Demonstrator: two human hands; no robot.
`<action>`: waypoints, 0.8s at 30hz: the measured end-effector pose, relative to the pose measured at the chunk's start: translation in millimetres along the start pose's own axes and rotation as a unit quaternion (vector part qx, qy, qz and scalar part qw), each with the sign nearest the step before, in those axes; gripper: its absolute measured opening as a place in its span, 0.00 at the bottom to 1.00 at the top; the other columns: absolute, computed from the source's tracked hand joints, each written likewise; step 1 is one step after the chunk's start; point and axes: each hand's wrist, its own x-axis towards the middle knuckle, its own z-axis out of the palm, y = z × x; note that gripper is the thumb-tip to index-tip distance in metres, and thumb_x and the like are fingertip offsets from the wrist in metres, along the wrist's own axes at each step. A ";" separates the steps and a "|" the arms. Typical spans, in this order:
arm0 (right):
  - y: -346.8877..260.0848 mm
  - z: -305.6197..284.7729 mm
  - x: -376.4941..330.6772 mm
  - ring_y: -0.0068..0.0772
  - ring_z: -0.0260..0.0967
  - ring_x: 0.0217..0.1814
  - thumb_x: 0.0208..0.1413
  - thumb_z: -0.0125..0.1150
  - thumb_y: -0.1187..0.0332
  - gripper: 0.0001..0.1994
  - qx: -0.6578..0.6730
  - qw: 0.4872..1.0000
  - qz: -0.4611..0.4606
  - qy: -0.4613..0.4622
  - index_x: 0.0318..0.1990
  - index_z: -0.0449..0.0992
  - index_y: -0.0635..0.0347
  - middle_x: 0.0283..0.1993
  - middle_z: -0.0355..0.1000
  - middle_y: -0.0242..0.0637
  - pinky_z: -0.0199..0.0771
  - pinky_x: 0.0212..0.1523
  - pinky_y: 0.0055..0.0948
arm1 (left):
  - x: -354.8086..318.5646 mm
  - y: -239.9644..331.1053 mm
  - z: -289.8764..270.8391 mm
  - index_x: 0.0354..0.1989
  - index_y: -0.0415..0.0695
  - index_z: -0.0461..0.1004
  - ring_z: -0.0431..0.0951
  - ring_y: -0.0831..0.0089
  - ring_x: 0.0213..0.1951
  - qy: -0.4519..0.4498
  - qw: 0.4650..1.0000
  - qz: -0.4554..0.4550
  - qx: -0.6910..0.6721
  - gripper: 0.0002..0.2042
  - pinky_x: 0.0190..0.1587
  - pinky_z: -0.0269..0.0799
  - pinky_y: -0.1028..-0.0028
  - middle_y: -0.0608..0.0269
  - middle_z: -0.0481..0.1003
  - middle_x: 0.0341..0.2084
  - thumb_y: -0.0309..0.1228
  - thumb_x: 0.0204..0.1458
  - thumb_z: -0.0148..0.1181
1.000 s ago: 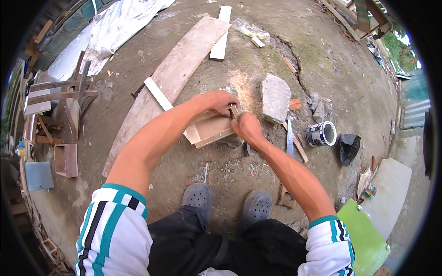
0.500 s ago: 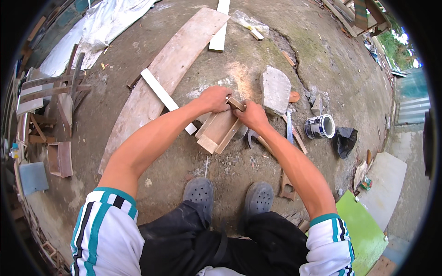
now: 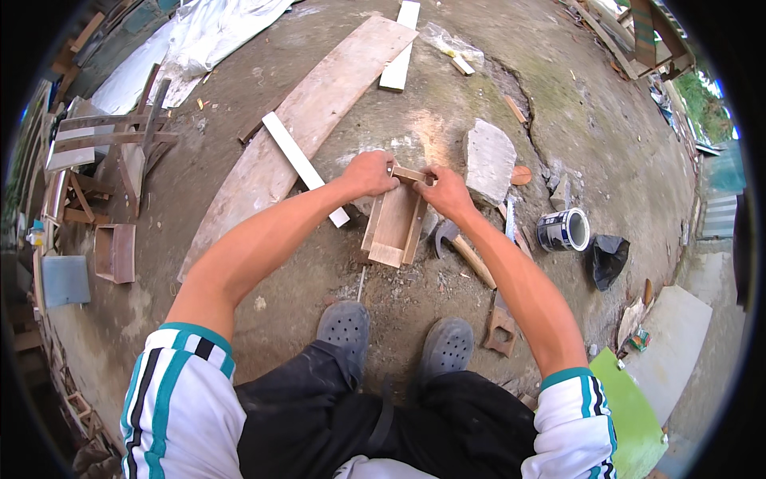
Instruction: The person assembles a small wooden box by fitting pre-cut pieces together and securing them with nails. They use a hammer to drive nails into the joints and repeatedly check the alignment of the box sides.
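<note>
A small, shallow wooden box [image 3: 392, 221] with raised sides lies in front of my feet. Across its far end is a short wooden strip [image 3: 409, 174]. My left hand [image 3: 371, 173] is closed at the strip's left end, over the box's far left corner. At the opposite corner, my right hand [image 3: 444, 192] pinches the strip's right end with thumb and fingers. Part of each corner is hidden under my fingers. Just right of the box rests a claw hammer [image 3: 472, 259], its wooden handle slanting towards my right forearm.
A rough stone block [image 3: 488, 160] stands beyond my right hand, with a handsaw [image 3: 510, 221] near it. Further right are a paint can [image 3: 562, 230] and a black bag [image 3: 609, 260]. A long plank [image 3: 295, 136] and a white strip [image 3: 302, 164] lie to the left.
The box has swung from a slant to nearly straight in front of me. Its end strip, formerly askew, now sits squarely across the far end. Both hands keep their hold.
</note>
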 end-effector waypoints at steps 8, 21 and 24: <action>-0.8 -1.4 -3.3 0.57 0.78 0.50 0.52 0.65 0.60 0.20 -0.009 1.000 -0.024 -0.004 0.51 0.82 0.58 0.44 0.80 0.54 0.76 0.53 0.46 | -1.2 1.8 1.1 0.44 0.47 0.83 0.82 0.50 0.43 0.016 0.999 0.007 0.044 0.19 0.49 0.77 0.58 0.48 0.82 0.39 0.41 0.45 0.66; 12.3 -12.6 -0.2 0.34 0.80 0.44 0.62 0.58 0.63 0.18 0.231 0.963 0.118 -0.080 0.54 0.80 0.64 0.42 0.80 0.46 0.85 0.40 0.37 | 13.3 15.4 -31.3 0.64 0.49 0.70 0.81 0.59 0.47 -0.231 0.973 -0.017 -0.019 0.32 0.40 0.83 0.64 0.51 0.76 0.53 0.44 0.49 0.67; 9.3 -12.7 -1.2 0.35 0.79 0.42 0.64 0.57 0.65 0.17 0.287 0.942 0.150 -0.088 0.55 0.79 0.65 0.44 0.79 0.44 0.87 0.39 0.36 | 14.3 13.7 -30.2 0.65 0.48 0.69 0.80 0.63 0.46 -0.214 0.974 -0.033 -0.062 0.27 0.36 0.84 0.66 0.54 0.75 0.53 0.44 0.57 0.58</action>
